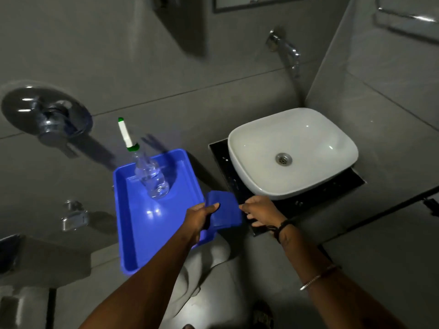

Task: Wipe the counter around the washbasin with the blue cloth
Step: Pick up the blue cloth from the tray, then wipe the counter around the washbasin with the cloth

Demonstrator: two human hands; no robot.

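While the left hand (202,216) pinches the near-left edge of the blue cloth (224,208), thumb on top and fingers tucked beneath, the right hand (260,212) meets it from the other side; its fingertips (244,207) touch the cloth's right edge, though whether they have closed on it I cannot tell from where I stand. The cloth is folded into a thick pad and hangs between the two hands, just past the right rim of the blue tray (133,214) and at the near-left corner of the dark surface (228,169) that carries the white washbasin (292,153). A clear spray bottle (152,176) with a white and green nozzle stands in the far part of the tray, well apart from the hands.

To my eye the wiping has not yet begun. Doing it well would mean laying the pad flat on the surface, pressing with a spread palm rather than pinched fingertips, and running it along the narrow strip at the basin's left side, then round the near edge, keeping the cloth tight against the basin's foot so no wet specks are left in the seam
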